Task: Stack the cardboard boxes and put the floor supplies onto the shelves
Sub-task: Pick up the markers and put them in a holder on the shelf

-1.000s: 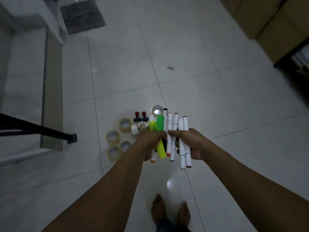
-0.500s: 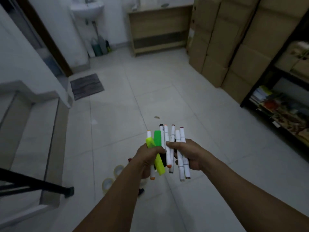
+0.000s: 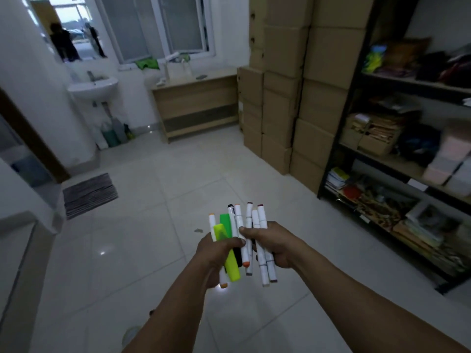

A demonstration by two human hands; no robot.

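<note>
Dim room here: white glossy floor tiles [image 3: 153,250] throwing back small spots of light, and a grey striped mat [image 3: 89,193] lying by the brown door frame [image 3: 33,138] on the left. On the far white wall [image 3: 132,98] a washbasin [image 3: 93,89] hangs with bottles [image 3: 114,133] standing on the floor under it, and beside it a low wooden counter [image 3: 196,103] sits below grey-paned windows [image 3: 158,24] letting in pale daylight. Over on the right, a black shelving unit [image 3: 339,138] stands with its frame down on the tiles.

Left forearm [image 3: 178,301], right forearm [image 3: 356,301], seemingly bare
</note>
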